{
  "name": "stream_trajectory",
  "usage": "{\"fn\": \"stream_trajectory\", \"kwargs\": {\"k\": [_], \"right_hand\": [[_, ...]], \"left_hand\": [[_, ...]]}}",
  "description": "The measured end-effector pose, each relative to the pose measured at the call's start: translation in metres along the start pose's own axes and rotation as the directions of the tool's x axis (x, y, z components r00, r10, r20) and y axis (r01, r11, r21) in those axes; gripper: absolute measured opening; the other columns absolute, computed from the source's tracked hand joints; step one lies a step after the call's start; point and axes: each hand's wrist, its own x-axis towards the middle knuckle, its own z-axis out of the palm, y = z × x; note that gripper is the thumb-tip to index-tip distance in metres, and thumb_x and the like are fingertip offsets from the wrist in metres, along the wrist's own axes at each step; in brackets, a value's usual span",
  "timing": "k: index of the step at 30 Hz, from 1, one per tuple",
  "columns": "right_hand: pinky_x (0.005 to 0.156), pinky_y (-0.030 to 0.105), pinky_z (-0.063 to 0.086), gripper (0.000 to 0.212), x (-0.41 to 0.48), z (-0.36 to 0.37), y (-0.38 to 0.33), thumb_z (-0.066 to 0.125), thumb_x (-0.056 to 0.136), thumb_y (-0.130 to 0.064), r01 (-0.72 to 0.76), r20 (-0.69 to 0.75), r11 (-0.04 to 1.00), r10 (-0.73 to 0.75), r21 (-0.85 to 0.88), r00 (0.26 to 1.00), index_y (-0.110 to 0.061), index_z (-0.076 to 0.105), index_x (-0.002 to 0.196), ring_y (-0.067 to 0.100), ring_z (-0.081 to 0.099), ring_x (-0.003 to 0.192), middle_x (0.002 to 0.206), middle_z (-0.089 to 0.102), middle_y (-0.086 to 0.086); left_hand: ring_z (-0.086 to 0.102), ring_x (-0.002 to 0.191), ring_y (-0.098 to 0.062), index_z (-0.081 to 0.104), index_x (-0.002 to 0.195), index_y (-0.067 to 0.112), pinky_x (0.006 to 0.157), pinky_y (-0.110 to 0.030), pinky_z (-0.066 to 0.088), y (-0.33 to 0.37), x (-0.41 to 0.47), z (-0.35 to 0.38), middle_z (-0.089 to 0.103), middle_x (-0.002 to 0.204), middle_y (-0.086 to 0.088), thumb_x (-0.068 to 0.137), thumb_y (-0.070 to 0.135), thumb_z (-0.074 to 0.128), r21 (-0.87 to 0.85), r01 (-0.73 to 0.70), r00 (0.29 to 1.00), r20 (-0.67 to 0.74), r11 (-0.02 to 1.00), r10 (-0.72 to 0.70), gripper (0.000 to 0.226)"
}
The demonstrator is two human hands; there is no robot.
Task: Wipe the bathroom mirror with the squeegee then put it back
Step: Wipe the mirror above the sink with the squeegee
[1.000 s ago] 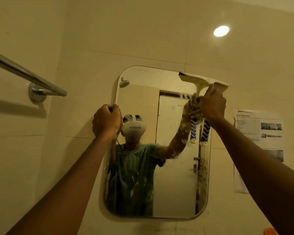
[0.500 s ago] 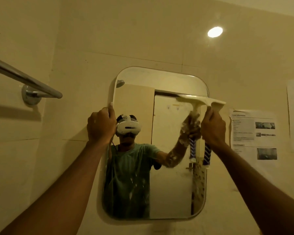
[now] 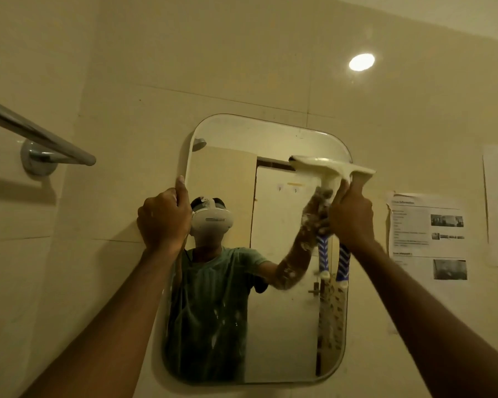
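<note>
Head view. The squeegee (image 3: pixel 332 168) is gripped in the right hand (image 3: pixel 351 216), fingers wrapped fully around the blue-and-white handle, which sticks out below the fist. The pale blade bar is laid across the upper right part of the mirror (image 3: pixel 242 354), its right end overhanging the glass onto the wall. The left hand (image 3: pixel 163 218) is closed on the mirror's left edge, thumb up along the rim, apparently to steady it.

Step in hand is judged to be a downward pass on the right strip of glass. For a clean pass the blade should be kept flat and evenly pressed, drawn straight down to the bottom edge, and the next strip overlapped slightly. White flecks are seen across the lower glass, so much remains to be wiped. The left brace should be kept, lest the mirror shift.

Writing: two printed sheets (image 3: pixel 427 234) are taped on the wall to the right; headings and small photos are seen, but no text is legible. A mark on the reflected headset (image 3: pixel 212 221) cannot be read.
</note>
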Motion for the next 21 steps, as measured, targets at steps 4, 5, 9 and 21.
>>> {"fn": "stream_trajectory", "kwargs": {"k": [4, 5, 9, 21], "right_hand": [[0.046, 0.027, 0.051, 0.029, -0.048, -0.002, 0.019, 0.026, 0.105, -0.038, -0.065, 0.036, 0.998, 0.065, 0.013, 0.997, -0.018, 0.044, 0.114, 0.017, 0.066, 0.058, 0.074, 0.064, 0.006], [0.047, 0.024, 0.047, 0.032, -0.047, -0.006, 0.019, 0.025, 0.105, -0.039, -0.065, 0.038, 0.998, 0.066, -0.007, 0.997, -0.016, 0.046, 0.112, 0.015, 0.065, 0.058, 0.074, 0.063, 0.004], [0.044, 0.023, 0.038, 0.036, 0.007, -0.021, 0.003, 0.024, 0.107, -0.038, 0.016, 0.002, 0.992, -0.016, -0.126, 1.0, -0.015, 0.048, 0.095, 0.014, 0.055, 0.052, 0.067, 0.056, 0.003], [0.045, 0.025, 0.045, 0.031, -0.011, -0.012, 0.018, 0.024, 0.106, -0.041, -0.017, 0.024, 0.999, 0.019, -0.051, 1.0, -0.02, 0.046, 0.104, 0.015, 0.062, 0.054, 0.07, 0.061, 0.003]], "left_hand": [[0.035, 0.04, -0.008, 0.067, 0.071, 0.001, 0.046, -0.016, 0.018, 0.002, -0.001, -0.003, 0.046, 0.05, 0.0, 0.103, 0.039, 0.034, -0.009, -0.006, 1.0, 0.002, 1.0, 0.006, 0.059], [0.037, 0.041, -0.01, 0.068, 0.072, 0.001, 0.045, -0.016, 0.018, 0.003, -0.001, -0.003, 0.047, 0.051, -0.001, 0.103, 0.039, 0.034, -0.005, -0.007, 1.0, -0.003, 1.0, 0.007, 0.06], [0.045, 0.044, -0.019, 0.067, 0.071, 0.002, 0.046, -0.019, 0.025, 0.002, -0.002, -0.001, 0.05, 0.05, -0.005, 0.103, 0.04, 0.033, 0.0, 0.003, 0.999, -0.032, 1.0, -0.003, 0.06], [0.046, 0.044, -0.018, 0.064, 0.067, 0.005, 0.047, -0.018, 0.028, 0.0, -0.004, 0.002, 0.047, 0.049, 0.0, 0.103, 0.041, 0.034, -0.024, 0.008, 1.0, -0.03, 1.0, -0.008, 0.059]]}}
